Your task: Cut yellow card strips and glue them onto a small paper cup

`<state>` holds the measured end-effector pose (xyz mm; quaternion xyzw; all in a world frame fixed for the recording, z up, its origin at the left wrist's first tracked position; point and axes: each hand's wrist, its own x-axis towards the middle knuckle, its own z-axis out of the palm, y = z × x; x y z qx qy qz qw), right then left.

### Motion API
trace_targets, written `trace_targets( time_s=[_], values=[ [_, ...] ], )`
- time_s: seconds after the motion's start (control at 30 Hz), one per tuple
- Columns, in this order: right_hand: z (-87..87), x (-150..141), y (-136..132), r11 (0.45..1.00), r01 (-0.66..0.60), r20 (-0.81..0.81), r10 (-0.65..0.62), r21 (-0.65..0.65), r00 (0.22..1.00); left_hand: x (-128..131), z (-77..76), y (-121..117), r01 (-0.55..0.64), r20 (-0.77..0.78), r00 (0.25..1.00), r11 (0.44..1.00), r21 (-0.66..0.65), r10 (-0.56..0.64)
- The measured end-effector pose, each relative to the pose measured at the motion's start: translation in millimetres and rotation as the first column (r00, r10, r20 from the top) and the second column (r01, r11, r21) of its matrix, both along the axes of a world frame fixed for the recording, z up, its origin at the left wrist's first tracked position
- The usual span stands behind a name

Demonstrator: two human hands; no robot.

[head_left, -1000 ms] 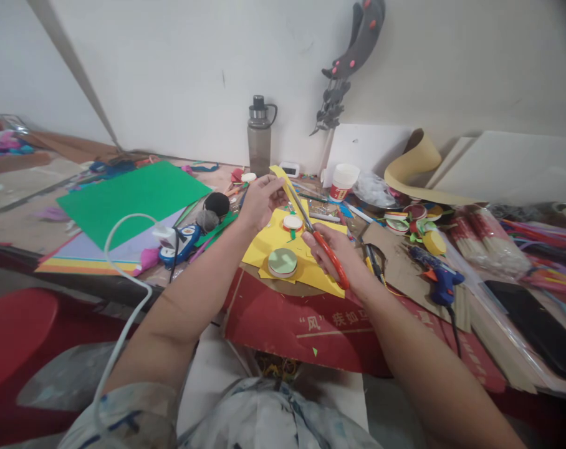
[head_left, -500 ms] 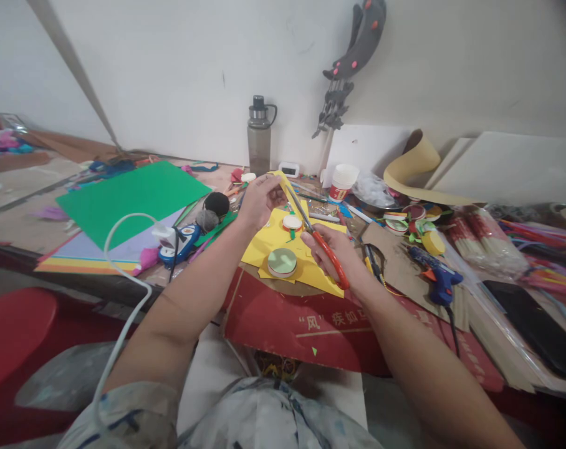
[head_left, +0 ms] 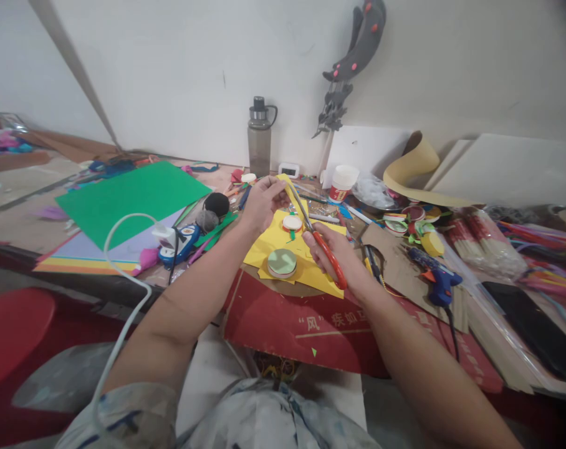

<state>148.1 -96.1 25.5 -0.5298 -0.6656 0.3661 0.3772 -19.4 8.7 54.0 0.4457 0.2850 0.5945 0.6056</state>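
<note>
Gripping the scissors [head_left: 330,257], right hand [head_left: 345,251], just right of centre frame | left hand [head_left: 264,201] pinching a yellow strip [head_left: 283,178] near centre, blades [head_left: 302,212] right up against it | green-topped disc [head_left: 282,262] below, on yellow paper [head_left: 259,248]

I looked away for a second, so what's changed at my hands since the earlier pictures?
The upper end of the yellow strip in your left hand has dipped slightly. Nothing was taken or let go: your right hand still holds the scissors. The green-topped disc hasn't moved.
</note>
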Motion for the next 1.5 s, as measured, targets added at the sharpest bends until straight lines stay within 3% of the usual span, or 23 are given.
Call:
trace_targets(
  time_s=[0.47,0.73,1.17,1.5],
  values=[
    [-3.7,-1.0,2.7,0.999,0.029,-0.04,-0.031,-0.041,0.999,0.2,1.8,-2.1,-0.014,-0.035,0.999,1.0,0.019,0.014],
    [2.7,-4.4,-2.4,0.997,0.053,-0.069,-0.057,-0.057,0.996,-0.5,1.4,-1.2,-0.007,-0.04,0.999,1.0,0.003,0.007],
    [-0.4,-3.0,-2.4,0.999,0.028,-0.027,-0.028,-0.019,0.999,-7.2,1.4,6.6,-0.034,0.027,0.999,0.999,0.023,0.034],
    [-4.7,0.3,2.7,0.999,0.01,0.01,-0.01,0.035,1.0,2.7,0.5,-2.5,0.011,0.022,1.0,1.0,-0.007,-0.01]
  ],
)
